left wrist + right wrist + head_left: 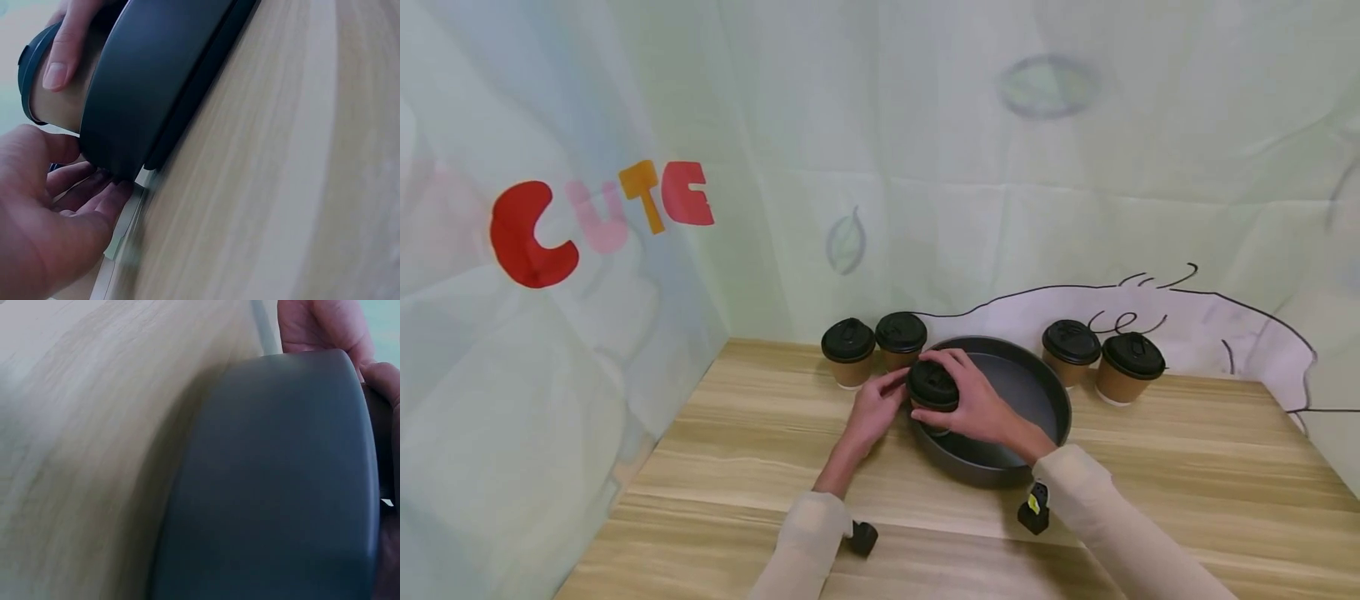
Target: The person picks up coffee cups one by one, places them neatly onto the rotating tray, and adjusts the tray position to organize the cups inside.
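A brown paper coffee cup with a black lid [933, 385] stands inside the left side of a dark round pan [989, 475]. My right hand [977, 404] grips this cup around its side, thumb toward me. At the pan's left edge is my left hand [878, 410]; in the left wrist view its thumb lies at the rim and its curled fingers [112, 199] hold the outer wall from below. The pan's wall [269, 475] fills much of the right wrist view and hides the lower part of the cup.
Behind the pan to the left stand two more lidded cups, one outer [848, 350] and one by the rim [901, 333]. Two others, a nearer [1070, 343] and a farther-right cup [1129, 367], stand right of it. A printed curtain [880, 167] borders the wooden table [737, 467].
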The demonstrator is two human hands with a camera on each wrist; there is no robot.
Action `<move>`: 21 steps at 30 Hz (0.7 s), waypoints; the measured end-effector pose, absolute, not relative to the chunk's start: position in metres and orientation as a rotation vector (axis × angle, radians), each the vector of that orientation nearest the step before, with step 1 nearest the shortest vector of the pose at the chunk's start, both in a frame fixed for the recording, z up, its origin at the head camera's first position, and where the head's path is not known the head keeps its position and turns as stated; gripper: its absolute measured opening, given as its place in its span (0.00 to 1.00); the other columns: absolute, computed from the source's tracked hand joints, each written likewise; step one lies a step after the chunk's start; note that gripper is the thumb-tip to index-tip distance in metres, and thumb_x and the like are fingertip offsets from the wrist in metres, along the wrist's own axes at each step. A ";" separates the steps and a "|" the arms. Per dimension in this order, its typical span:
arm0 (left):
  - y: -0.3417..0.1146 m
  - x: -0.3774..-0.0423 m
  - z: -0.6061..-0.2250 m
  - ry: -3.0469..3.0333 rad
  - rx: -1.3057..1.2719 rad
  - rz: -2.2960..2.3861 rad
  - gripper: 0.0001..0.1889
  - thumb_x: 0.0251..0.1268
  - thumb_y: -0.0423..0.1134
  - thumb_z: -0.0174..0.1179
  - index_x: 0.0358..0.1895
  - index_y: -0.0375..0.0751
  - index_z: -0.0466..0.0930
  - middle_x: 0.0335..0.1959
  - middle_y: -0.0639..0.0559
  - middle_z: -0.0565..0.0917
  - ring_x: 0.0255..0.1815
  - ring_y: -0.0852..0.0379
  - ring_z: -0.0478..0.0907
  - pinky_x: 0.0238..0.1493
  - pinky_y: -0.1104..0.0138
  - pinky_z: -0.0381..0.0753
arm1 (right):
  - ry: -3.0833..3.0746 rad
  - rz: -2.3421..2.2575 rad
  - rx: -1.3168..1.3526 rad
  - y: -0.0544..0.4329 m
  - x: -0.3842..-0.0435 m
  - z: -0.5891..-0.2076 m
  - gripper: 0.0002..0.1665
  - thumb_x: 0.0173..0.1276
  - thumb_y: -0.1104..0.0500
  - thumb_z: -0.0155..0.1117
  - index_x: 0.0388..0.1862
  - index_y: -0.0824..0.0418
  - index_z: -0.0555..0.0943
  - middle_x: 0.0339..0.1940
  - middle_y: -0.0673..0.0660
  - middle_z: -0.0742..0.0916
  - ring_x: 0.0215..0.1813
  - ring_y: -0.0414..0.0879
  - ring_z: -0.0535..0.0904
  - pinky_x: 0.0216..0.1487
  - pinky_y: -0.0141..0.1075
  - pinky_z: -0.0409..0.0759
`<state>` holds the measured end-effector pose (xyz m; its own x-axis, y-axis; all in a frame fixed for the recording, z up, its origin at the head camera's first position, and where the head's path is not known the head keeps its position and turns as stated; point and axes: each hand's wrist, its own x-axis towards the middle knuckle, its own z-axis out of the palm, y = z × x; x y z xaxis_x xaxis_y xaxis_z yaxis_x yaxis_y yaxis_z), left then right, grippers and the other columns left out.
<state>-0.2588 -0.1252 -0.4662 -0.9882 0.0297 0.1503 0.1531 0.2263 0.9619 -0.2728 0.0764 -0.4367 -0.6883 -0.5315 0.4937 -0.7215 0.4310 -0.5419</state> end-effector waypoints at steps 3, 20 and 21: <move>-0.125 -0.258 -0.466 -2.380 -0.174 -1.874 0.17 0.77 0.38 0.60 0.63 0.37 0.84 0.60 0.44 0.86 0.64 0.50 0.80 0.67 0.54 0.76 | -2.462 1.092 1.126 0.079 -0.272 -0.437 0.49 0.57 0.46 0.83 0.75 0.52 0.71 0.66 0.56 0.76 0.63 0.50 0.75 0.63 0.53 0.76; -0.122 -0.255 -0.469 -2.384 -0.144 -1.853 0.18 0.78 0.38 0.59 0.64 0.36 0.83 0.62 0.42 0.84 0.66 0.46 0.73 0.69 0.53 0.71 | -2.426 0.843 0.684 0.180 -0.238 -0.448 0.20 0.78 0.59 0.62 0.64 0.64 0.80 0.59 0.63 0.81 0.62 0.61 0.75 0.63 0.60 0.72; -0.123 -0.255 -0.469 -2.384 -0.129 -1.846 0.18 0.77 0.37 0.59 0.64 0.37 0.84 0.62 0.43 0.84 0.66 0.46 0.73 0.69 0.53 0.71 | -2.429 0.822 0.651 0.186 -0.237 -0.452 0.19 0.77 0.61 0.62 0.63 0.67 0.80 0.58 0.65 0.81 0.61 0.62 0.74 0.62 0.61 0.72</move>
<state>-0.2551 -0.1229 -0.4688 -0.9888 -0.0080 0.1490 0.1423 0.2509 0.9575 -0.2375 0.1858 -0.4523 -0.7659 -0.2767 0.5804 -0.5723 0.7047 -0.4193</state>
